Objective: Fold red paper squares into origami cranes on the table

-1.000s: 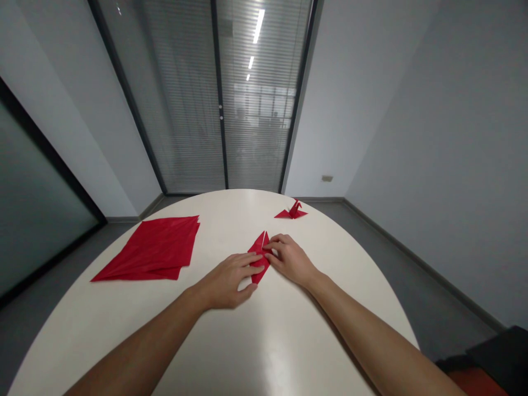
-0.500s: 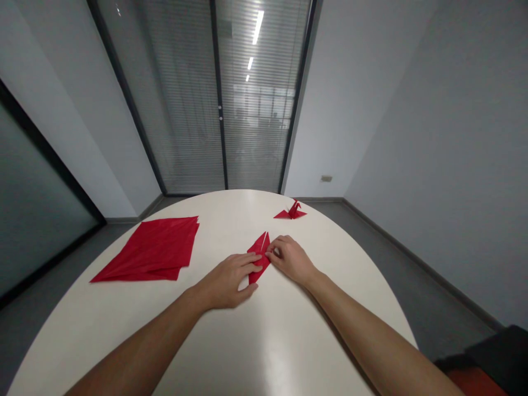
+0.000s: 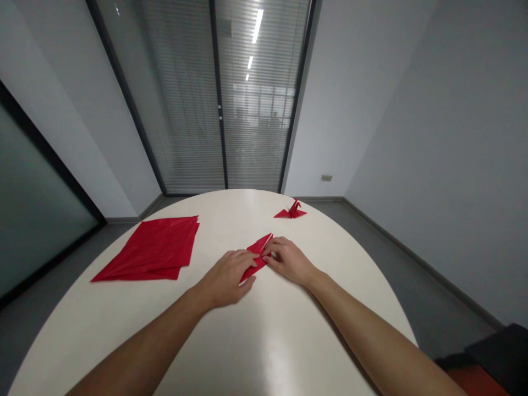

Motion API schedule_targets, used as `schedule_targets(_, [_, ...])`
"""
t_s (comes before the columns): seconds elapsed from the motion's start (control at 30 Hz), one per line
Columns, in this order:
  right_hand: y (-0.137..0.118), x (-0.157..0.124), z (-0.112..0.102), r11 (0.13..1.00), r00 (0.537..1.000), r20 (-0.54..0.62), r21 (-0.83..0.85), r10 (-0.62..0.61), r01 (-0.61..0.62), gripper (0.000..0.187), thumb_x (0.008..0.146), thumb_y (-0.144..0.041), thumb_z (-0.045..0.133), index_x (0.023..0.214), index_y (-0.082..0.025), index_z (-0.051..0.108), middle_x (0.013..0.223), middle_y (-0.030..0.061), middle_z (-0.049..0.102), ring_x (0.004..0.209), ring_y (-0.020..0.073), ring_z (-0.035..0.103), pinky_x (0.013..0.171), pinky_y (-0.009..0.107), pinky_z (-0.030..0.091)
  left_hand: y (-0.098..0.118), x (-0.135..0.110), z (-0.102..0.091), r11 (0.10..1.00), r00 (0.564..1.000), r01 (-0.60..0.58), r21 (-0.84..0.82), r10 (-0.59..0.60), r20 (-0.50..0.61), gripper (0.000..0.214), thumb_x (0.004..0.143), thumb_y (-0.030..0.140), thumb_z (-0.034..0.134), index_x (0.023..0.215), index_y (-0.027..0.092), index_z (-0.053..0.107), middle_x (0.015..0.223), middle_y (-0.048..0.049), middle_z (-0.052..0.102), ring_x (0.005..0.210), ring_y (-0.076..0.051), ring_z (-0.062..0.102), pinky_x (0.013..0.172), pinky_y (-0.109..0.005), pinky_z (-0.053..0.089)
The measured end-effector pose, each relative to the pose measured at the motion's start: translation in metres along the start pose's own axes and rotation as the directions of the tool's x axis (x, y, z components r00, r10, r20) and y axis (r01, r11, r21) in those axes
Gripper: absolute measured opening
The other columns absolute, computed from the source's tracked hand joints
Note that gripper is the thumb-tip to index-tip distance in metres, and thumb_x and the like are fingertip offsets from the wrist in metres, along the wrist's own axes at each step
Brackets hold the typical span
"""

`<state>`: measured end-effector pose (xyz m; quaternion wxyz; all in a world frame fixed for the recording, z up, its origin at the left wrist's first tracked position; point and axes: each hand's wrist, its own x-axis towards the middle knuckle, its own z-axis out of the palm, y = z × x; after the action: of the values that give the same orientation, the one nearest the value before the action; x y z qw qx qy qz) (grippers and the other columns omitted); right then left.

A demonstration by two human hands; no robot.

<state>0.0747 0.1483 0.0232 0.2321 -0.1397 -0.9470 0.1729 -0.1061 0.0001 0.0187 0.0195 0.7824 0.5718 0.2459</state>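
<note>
White table (image 3: 247, 346); red paper (image 3: 256, 266), long axis diagonal, tip far-right.

The counter (image 3: 223, 352) has a smooth, hard, pale top, glossy enough at the near side to throw a white streak of light back at me. Under the fingers (image 3: 253, 254), the small folded piece (image 3: 256, 267) is matt red paper, crisply creased. The thin sheets (image 3: 154, 247) at left look matt too, slightly wrinkled; the far bird (image 3: 292, 212) is the same sort of paper. Beyond, slatted blinds show through shiny, reflective glass (image 3: 259, 143); the walls (image 3: 350, 82) look smooth and matt.
</note>
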Motion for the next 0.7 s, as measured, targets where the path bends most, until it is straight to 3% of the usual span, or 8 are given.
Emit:
schedule_targets(0.17, [0.001,0.0,0.0,0.998,0.998,0.032,0.044,-0.056,0.054,0.014,0.088,-0.018,0.066,0.101,-0.02,0.071,0.102,0.0066,0.073,0.097,0.0215,0.065,0.09,0.036,0.05,0.001,-0.001,0.001,0.999,1.0,0.009,0.046,-0.009,-0.011,0.041,0.088,0.02,0.059,0.129,0.023,0.059,0.126,-0.0071,0.069,0.118,-0.028,0.059,0.101,-0.047,0.046])
schedule_targets(0.4, [-0.002,0.0,-0.002,0.99,0.989,0.053,0.047,-0.137,0.134,0.024,0.089,-0.016,0.063,0.11,-0.022,0.072,0.109,0.0052,0.075,0.104,0.0218,0.066,0.097,0.038,0.047,-0.002,0.003,0.003,0.979,0.986,0.147,0.145,-0.133,-0.1,0.022,0.093,0.022,0.058,0.113,0.02,0.069,0.108,-0.0069,0.074,0.098,-0.027,0.062,0.084,-0.045,0.05])
schedule_targets(0.7, [0.002,-0.001,0.0,0.994,0.991,0.08,0.043,-0.105,0.102,0.02,0.095,-0.024,0.063,0.11,-0.025,0.077,0.108,0.0064,0.074,0.101,0.0217,0.065,0.093,0.037,0.05,-0.013,0.002,0.009,0.978,0.986,0.142,0.153,-0.126,-0.109,0.016,0.094,0.021,0.062,0.105,0.022,0.073,0.113,-0.0045,0.076,0.101,-0.025,0.067,0.086,-0.043,0.052])
